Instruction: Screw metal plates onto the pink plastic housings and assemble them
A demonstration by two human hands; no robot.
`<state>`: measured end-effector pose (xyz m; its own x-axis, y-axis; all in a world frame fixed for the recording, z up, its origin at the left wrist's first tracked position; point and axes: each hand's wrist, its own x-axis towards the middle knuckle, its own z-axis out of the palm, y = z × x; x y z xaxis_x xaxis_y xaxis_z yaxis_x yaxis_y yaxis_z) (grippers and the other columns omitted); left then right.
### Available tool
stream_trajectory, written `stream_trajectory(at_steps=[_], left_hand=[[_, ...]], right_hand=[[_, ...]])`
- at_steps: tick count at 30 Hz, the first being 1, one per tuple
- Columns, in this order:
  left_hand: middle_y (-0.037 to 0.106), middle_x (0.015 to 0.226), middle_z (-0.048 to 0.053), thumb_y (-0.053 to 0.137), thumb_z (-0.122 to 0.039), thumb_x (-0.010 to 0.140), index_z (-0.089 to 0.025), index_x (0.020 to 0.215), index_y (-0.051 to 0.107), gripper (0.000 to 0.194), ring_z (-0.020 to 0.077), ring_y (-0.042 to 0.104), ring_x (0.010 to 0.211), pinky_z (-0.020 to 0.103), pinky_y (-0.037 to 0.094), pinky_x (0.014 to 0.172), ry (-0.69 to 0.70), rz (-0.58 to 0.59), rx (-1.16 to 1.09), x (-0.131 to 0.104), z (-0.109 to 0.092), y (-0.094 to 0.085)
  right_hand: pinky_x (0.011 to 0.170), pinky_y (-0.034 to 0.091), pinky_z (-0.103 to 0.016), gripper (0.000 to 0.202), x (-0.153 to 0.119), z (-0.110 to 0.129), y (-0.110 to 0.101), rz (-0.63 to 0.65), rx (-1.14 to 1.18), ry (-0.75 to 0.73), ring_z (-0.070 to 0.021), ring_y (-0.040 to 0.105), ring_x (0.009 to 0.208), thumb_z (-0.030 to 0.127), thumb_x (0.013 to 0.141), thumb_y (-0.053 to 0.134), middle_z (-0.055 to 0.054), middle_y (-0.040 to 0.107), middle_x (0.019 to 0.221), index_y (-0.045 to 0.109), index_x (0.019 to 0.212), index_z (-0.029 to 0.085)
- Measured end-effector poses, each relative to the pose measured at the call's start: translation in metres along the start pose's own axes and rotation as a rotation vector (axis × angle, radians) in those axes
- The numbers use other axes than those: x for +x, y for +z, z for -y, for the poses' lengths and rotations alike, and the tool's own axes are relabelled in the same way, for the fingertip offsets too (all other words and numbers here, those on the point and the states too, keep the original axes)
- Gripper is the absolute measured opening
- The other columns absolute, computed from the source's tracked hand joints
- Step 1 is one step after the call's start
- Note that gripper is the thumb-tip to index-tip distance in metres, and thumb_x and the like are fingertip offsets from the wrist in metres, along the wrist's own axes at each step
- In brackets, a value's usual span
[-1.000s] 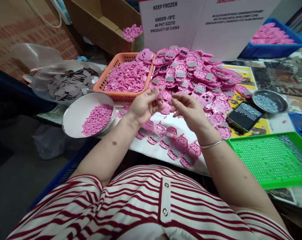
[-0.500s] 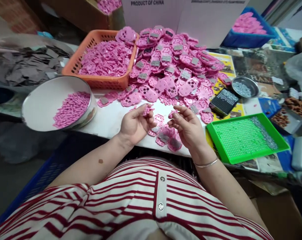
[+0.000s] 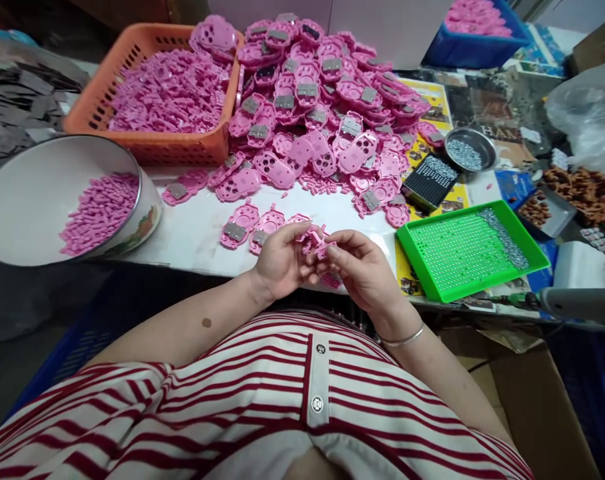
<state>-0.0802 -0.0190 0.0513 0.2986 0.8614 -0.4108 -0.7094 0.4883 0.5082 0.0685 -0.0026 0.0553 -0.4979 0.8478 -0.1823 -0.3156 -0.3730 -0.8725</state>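
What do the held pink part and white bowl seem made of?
The pink part looks like moulded plastic, glossy, judging by its even colour and thin edges. The white bowl is probably enamelled metal: smooth, glossy coat, darker rim, coloured decoration.

I can't make out the shape of the pink piece (image 3: 311, 241) between the hands: fingers of the left hand (image 3: 282, 263) cover part of it, and whether the right hand (image 3: 369, 273) grips or merely touches it is unclear. Fingers mostly hide a pink casing (image 3: 331, 279) below. Clockwise from there, the white bowl (image 3: 32, 193) at nine and grey flakes (image 3: 27, 103) at ten run out of view. Near one, the carton (image 3: 382, 27) loses its top. Bits (image 3: 463, 155) at two are too small to identify. At three, a grey tool (image 3: 582, 303) is cut off.
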Motion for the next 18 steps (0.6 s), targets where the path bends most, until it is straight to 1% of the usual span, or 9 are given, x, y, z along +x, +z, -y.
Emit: stream_trajectory(at_steps=[3, 6, 8, 10, 13, 15, 18], left_hand=[[0.054, 0.048, 0.003, 0.049, -0.032, 0.085, -0.014, 0.059, 0.060, 0.033, 0.0128, 0.049, 0.037, 0.023, 0.045, 0.033, -0.051, -0.045, 0.028, 0.005, 0.000, 0.003], [0.058, 0.052, 0.005, 0.052, -0.030, 0.081, -0.013, 0.064, 0.062, 0.026, 0.0158, 0.057, 0.044, 0.025, 0.049, 0.037, -0.037, -0.053, 0.002, 0.008, -0.002, 0.002], [0.060, 0.055, 0.005, 0.054, -0.029, 0.078, -0.012, 0.069, 0.064, 0.021, 0.0170, 0.059, 0.046, 0.026, 0.051, 0.038, -0.022, -0.040, -0.005, 0.009, -0.004, 0.001], [0.062, 0.058, 0.005, 0.055, -0.027, 0.076, -0.012, 0.073, 0.065, 0.018, 0.0166, 0.060, 0.047, 0.026, 0.052, 0.040, -0.007, -0.012, 0.003, 0.009, -0.006, -0.001], [0.065, 0.066, 0.005, 0.055, -0.026, 0.075, -0.012, 0.075, 0.064, 0.017, 0.0152, 0.061, 0.048, 0.026, 0.053, 0.042, 0.005, 0.012, 0.033, 0.006, -0.009, -0.003], [0.066, 0.070, 0.005, 0.056, -0.026, 0.074, -0.012, 0.075, 0.064, 0.016, 0.0149, 0.061, 0.049, 0.027, 0.053, 0.042, 0.011, 0.001, 0.050, 0.002, -0.011, -0.004], [0.065, 0.070, 0.005, 0.056, -0.025, 0.073, -0.012, 0.076, 0.064, 0.015, 0.0147, 0.061, 0.050, 0.026, 0.053, 0.042, 0.018, -0.012, 0.088, -0.004, -0.011, -0.004]], right_hand=[[0.066, 0.059, -0.025, 0.020, 0.001, 0.001, 0.003, 0.023, -0.070, 0.005, -0.0098, 0.066, 0.068, 0.031, 0.072, 0.081, 0.002, 0.072, 0.080, 0.072, 0.088, 0.023], [0.068, 0.059, -0.028, 0.025, 0.003, 0.005, 0.002, 0.006, -0.106, 0.015, -0.0106, 0.065, 0.067, 0.036, 0.071, 0.081, 0.002, 0.072, 0.080, 0.073, 0.092, 0.024], [0.066, 0.058, -0.027, 0.028, 0.004, 0.008, 0.001, -0.026, -0.113, 0.003, -0.0100, 0.064, 0.066, 0.037, 0.072, 0.081, 0.002, 0.071, 0.080, 0.071, 0.094, 0.024], [0.063, 0.056, -0.025, 0.029, 0.005, 0.011, -0.003, -0.093, -0.131, -0.023, -0.0088, 0.063, 0.063, 0.036, 0.072, 0.081, 0.003, 0.068, 0.078, 0.067, 0.093, 0.023], [0.055, 0.050, -0.023, 0.029, 0.005, 0.016, -0.018, -0.253, -0.232, -0.066, -0.0076, 0.059, 0.056, 0.038, 0.072, 0.080, 0.004, 0.063, 0.073, 0.062, 0.087, 0.021], [0.052, 0.046, -0.024, 0.027, 0.001, 0.019, -0.034, -0.366, -0.417, -0.104, -0.0081, 0.056, 0.054, 0.039, 0.074, 0.077, 0.004, 0.062, 0.073, 0.061, 0.086, 0.020], [0.058, 0.045, -0.028, 0.016, -0.010, 0.021, -0.060, -0.500, -0.905, -0.165, -0.0110, 0.057, 0.059, 0.033, 0.080, 0.068, -0.001, 0.068, 0.078, 0.066, 0.089, 0.019]])
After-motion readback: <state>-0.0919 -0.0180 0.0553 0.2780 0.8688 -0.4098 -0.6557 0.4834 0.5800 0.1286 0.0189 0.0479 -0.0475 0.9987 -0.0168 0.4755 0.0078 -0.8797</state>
